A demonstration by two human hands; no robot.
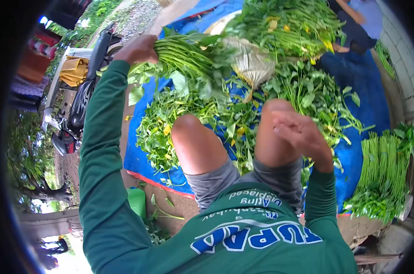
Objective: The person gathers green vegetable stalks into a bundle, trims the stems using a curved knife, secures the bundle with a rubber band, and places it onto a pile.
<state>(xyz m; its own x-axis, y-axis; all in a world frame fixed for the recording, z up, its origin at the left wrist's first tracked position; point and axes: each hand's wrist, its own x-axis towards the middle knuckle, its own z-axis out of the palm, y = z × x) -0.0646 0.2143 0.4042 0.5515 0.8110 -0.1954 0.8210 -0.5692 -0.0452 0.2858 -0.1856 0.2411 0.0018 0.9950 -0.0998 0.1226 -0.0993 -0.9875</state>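
Observation:
At the upper left, my left hand (pixel 140 49) is closed around the stem ends of a thick bunch of water spinach (pixel 184 55). Its leafy end points right and is smeared by motion. My right hand (pixel 300 132) hovers over or rests on my right knee, with its fingers curled together; whatever is in them, if anything, is hidden. Loose leafy stems (pixel 156 130) lie on the blue tarp (pixel 136 157) before my knees. Just right of the held bunch is a pale, crumpled sack-like thing (pixel 252 66), partly hidden by greens.
A large heap of greens (pixel 289 29) covers the far tarp, with another person (pixel 360 23) beside it. Neatly aligned bundles (pixel 382 166) stand at the right by a block wall (pixel 398 55). A motorcycle (pixel 81 100) is parked left; a green container (pixel 136 201) sits near my left side.

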